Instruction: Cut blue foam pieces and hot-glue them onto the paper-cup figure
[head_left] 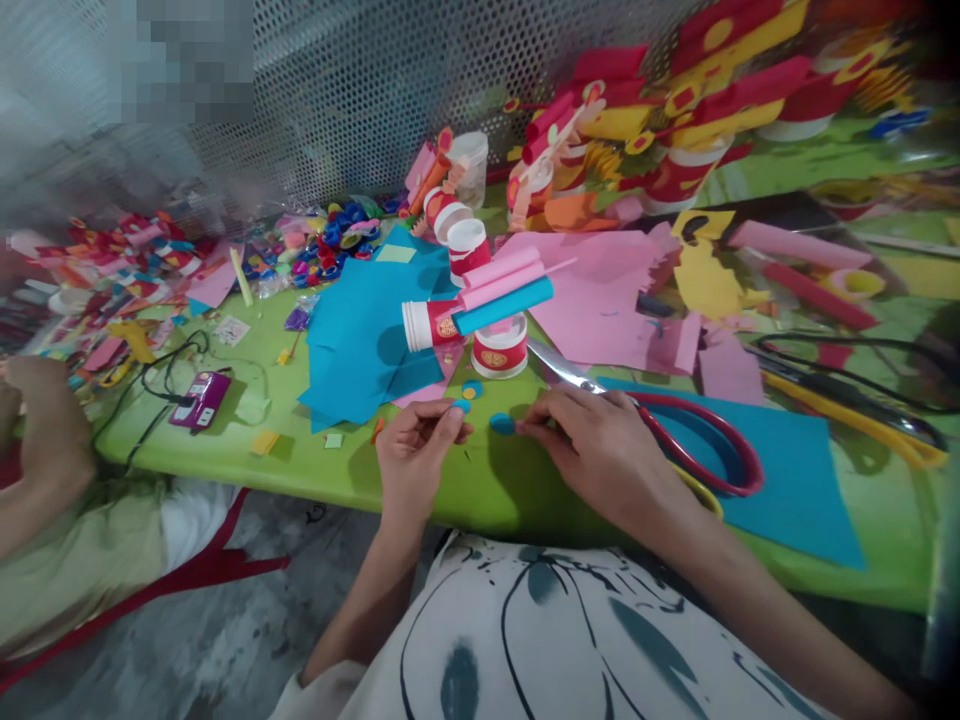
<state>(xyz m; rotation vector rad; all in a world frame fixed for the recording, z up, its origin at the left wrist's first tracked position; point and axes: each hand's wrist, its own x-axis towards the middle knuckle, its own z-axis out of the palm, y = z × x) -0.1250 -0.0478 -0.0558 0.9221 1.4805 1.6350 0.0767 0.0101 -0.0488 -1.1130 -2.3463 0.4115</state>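
My left hand (416, 445) is closed in a pinch on a small blue paper circle (462, 406) at the table's front edge. My right hand (600, 440) has its thumb and forefinger together at the rim of another blue paper circle (502, 424). Just beyond my left fingertips lies a blue circle with a yellow dot (471, 390). Behind them a red and white paper cup (499, 350) stands upright. A second cup (431, 326) lies on its side, with pink paper rolls (501, 278) and a blue paper roll (504, 306) against it.
Large red-handled scissors (720, 470) lie partly under my right hand, on blue paper (795, 470). Blue sheets (360, 330) and pink sheets (592, 290) cover the table (300, 450). A purple device with cables (199, 400) is at left, near another person's arm (49, 450).
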